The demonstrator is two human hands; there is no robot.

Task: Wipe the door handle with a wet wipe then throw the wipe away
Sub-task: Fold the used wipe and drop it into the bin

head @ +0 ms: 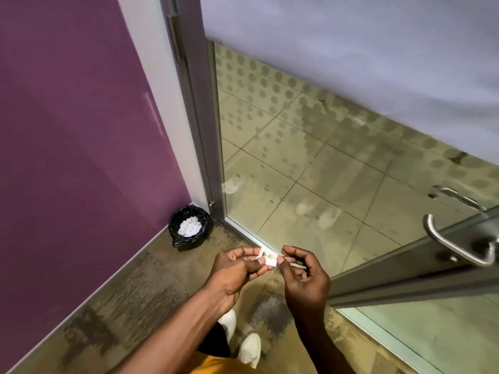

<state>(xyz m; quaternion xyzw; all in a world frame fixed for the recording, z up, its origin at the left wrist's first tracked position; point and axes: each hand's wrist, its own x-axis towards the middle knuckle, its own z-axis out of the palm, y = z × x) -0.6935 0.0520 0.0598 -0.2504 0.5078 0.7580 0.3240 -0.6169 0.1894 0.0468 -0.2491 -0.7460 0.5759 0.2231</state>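
Note:
A small folded white wet wipe is pinched between both hands low in the middle of the view. My left hand grips its left end with thumb and fingers. My right hand pinches its right end. The steel lever door handle sticks out from the glass door at the right, about a forearm's length from my right hand. A small bin with a black liner stands in the corner at the left, with several white wipes lying inside.
The purple wall runs along the left. A glass door with a dotted frosted band and a metal frame fills the right. Speckled carpet lies underfoot, my white shoes on it.

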